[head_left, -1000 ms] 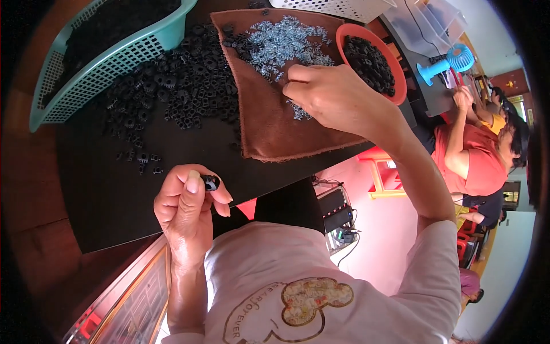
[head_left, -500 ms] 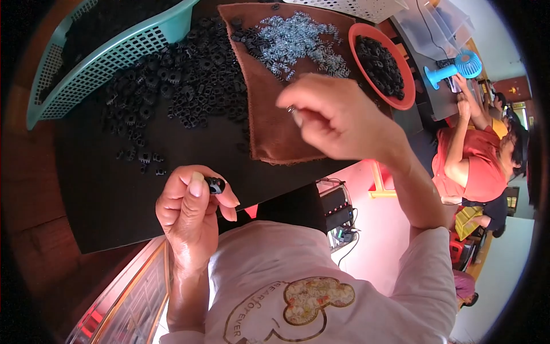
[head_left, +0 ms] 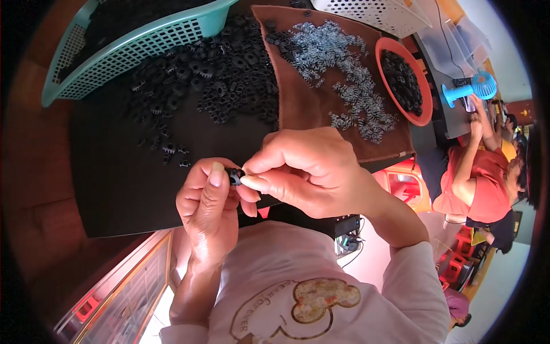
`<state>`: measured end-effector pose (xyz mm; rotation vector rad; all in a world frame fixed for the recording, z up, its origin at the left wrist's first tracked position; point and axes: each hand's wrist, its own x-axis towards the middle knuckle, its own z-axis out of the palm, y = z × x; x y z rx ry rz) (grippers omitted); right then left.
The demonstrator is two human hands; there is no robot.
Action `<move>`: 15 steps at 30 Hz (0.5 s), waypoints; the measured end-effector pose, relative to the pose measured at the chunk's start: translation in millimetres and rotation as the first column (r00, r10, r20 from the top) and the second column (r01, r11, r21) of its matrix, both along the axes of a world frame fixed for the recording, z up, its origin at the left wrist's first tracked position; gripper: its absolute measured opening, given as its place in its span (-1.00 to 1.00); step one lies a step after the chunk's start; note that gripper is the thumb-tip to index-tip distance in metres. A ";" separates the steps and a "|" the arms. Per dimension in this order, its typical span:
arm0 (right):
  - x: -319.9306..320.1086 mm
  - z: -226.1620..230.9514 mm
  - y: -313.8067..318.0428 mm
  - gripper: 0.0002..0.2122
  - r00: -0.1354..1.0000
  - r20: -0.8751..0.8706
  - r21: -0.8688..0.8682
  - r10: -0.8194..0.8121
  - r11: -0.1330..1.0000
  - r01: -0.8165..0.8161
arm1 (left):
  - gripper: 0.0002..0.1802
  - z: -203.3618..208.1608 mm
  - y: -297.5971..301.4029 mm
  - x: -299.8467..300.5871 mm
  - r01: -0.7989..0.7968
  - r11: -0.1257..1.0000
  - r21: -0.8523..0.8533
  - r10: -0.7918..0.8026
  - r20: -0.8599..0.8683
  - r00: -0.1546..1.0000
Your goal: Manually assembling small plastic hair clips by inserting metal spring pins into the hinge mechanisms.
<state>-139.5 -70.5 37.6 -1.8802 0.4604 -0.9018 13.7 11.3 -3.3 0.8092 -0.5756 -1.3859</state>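
Between the thumb and fingers of my left hand (head_left: 209, 198) is a small black plastic part (head_left: 234, 176), held just over the table's near edge. My right hand (head_left: 312, 172) meets it from the right, thumb and forefinger pinched against the part's end. Those fingertips hide the small metal spring that showed between them half a second ago. Many more such springs (head_left: 361, 97) lie spread over a brown cloth (head_left: 295, 106). Beyond my hands, a heap of loose black plastic parts (head_left: 223, 74) covers the dark table (head_left: 126, 195).
A green perforated basket (head_left: 137, 49) of black pieces stands at far left. To the right sits a red bowl (head_left: 424, 106) of black parts, with a white basket (head_left: 378, 17) behind it. A person in red (head_left: 472, 178) sits farther right, near a blue fan (head_left: 478, 86).
My right hand has come down and left from above the cloth, with the spring, to the black part in my left hand. The view has shifted slightly.
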 end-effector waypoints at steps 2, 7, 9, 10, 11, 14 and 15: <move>4.2 -3.5 1.0 -0.92 0.999 0.039 0.034 -0.003 0.999 0.001 | -0.71 0.6 1.0 0.9 -0.011 1.000 0.006 0.011 -0.010 1.000; 9.4 -13.5 3.2 -0.84 0.996 0.058 -0.229 -0.074 0.970 0.085 | -0.71 3.0 1.4 0.7 -0.005 1.000 -0.005 0.005 -0.007 1.000; 12.8 -14.3 8.8 -0.80 0.992 0.060 -0.293 -0.108 0.948 0.121 | -0.71 1.1 1.1 1.1 -0.012 1.000 -0.009 0.011 -0.010 1.000; 15.1 -14.8 10.3 -0.77 0.987 0.066 -0.354 -0.143 0.922 0.157 | -0.71 -2.6 1.4 2.0 -0.021 1.000 -0.021 0.021 -0.010 1.000; 14.9 -16.6 9.8 -0.69 0.991 0.058 -0.395 -0.120 0.909 0.133 | -0.71 -2.2 0.3 2.6 -0.031 0.999 -0.032 0.030 -0.010 0.999; 17.0 -18.2 16.4 -0.64 0.983 0.009 -0.455 -0.184 0.875 0.168 | -0.68 3.1 1.3 1.6 -0.075 0.996 0.044 0.077 -0.042 0.996; 17.0 -18.9 15.9 -0.64 0.983 0.009 -0.455 -0.182 0.875 0.166 | -0.70 2.9 1.5 3.2 -0.053 0.998 0.033 0.056 -0.109 0.992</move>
